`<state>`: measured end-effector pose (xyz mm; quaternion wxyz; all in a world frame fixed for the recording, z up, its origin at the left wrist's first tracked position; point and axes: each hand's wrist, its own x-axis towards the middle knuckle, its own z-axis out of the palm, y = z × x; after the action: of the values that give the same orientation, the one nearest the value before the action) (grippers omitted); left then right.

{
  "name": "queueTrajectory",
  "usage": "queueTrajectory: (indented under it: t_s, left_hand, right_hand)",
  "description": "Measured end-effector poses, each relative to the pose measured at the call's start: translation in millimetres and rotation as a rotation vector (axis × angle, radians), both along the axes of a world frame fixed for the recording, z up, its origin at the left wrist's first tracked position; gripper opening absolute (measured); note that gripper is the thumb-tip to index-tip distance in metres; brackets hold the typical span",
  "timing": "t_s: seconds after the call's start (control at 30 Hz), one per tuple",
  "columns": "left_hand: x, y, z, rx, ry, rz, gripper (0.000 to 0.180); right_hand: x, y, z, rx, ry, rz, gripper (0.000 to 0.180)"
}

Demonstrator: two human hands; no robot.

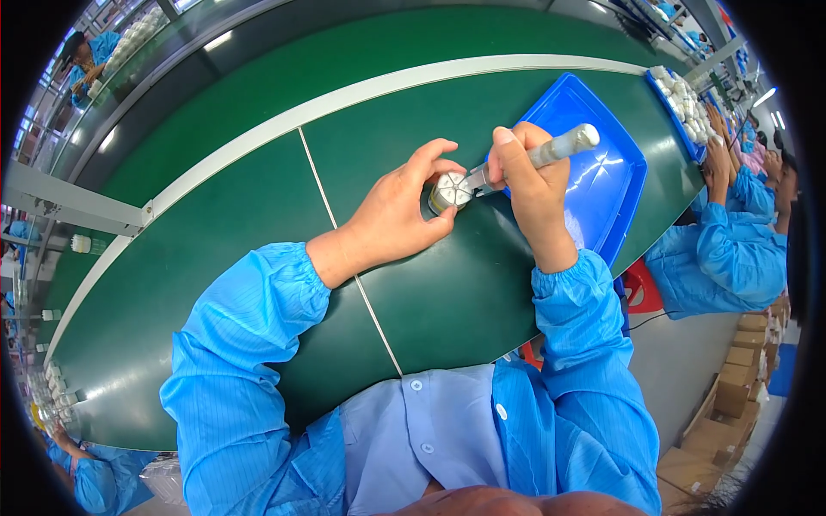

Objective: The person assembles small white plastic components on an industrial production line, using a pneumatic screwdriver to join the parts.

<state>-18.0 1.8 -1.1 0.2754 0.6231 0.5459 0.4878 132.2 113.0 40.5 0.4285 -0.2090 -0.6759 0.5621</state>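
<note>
The left hand (397, 217) is wrapping its fingers and thumb around a small round part (449, 193) and is pressing it down on the green tabletop (232, 249). The part is sitting right between the 2 hands, and its pale top is showing lines like slices of a pie. The right hand (527, 185) is closing into a fist around a grey tool (551, 151). The handle is sticking out past the thumb, up and away to the right. The shiny metal tip is touching the top of the round part.

Just behind the right hand, a blue tray (615, 163) is lying on the tabletop. It is looking bare inside. Farther off to the right, another blue tray (684, 129) is holding many small white pieces, and another person in a blue coat (731, 249) is sitting near it.

Things could go wrong here, I think. The metal tip is very close to the left fingers, so if the tool is slipping off the smooth top it could be poking them. If the left hand is letting go a little, the round part could be spinning or rolling away. Pushing too hard could be scratching the pale top.
</note>
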Motion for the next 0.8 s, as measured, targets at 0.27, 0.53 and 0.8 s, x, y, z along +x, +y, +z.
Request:
queueTrajectory:
  t_s: [0.27, 0.53, 0.8]
  left_hand:
    - [-9, 6, -4, 0.025, 0.035, -0.038, 0.067]
    - [-73, 36, -1, -0.047, -0.479, 0.023, 0.051]
    - [-252, 6, -21, 0.077, 0.452, 1.093, 0.039]
  right_hand:
    - [-2, -1, -4, 0.045, -0.094, -0.01, 0.037]
    - [7, 0, -3, 0.087, 0.048, -0.13, 0.033]
    - [-13, -32, -19, 0.89, -0.045, 0.089, 0.032]
